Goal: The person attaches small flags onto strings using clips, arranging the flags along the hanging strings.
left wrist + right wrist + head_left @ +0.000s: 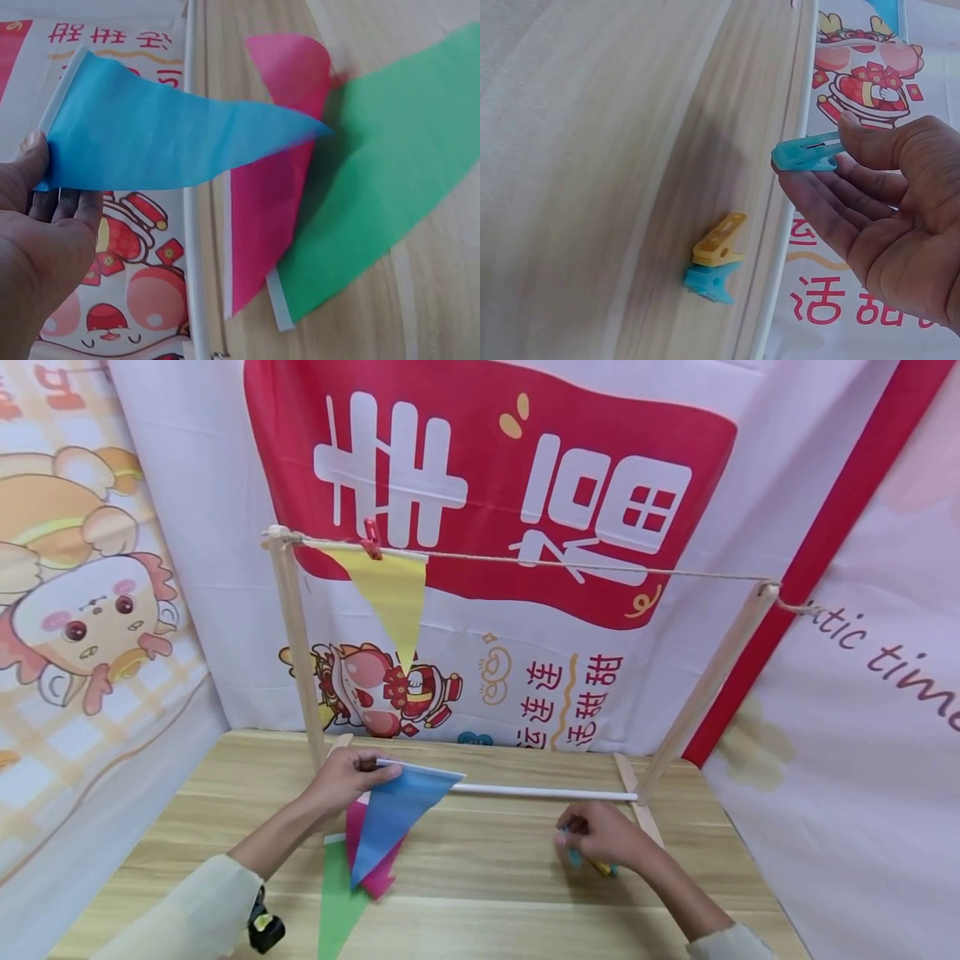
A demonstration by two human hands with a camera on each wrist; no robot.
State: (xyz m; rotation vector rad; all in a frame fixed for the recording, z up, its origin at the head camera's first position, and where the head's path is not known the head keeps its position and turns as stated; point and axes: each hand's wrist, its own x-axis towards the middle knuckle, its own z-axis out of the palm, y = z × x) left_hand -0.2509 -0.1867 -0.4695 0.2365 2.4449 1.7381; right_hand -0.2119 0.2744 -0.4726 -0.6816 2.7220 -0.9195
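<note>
My left hand [372, 768] pinches the white top edge of a blue triangular flag [396, 810] and holds it just above the table; the blue flag [172, 142] is lifted over a pink flag [274, 195] and a green flag [375, 195] that lie on the wood. My right hand [840, 150] pinches a teal clip [804, 153] between thumb and fingers. A yellow clip [718, 240] and another teal clip [709, 281] lie on the table beside it. A yellow flag [390, 597] hangs from the string [600, 567], held by a red clip [371, 539].
The string runs between two wooden posts [296, 643] of a frame, whose white rod [547, 792] lies across the table [487, 902] at its foot. Printed banners hang close behind and on both sides. A small black object [266, 932] sits by my left sleeve.
</note>
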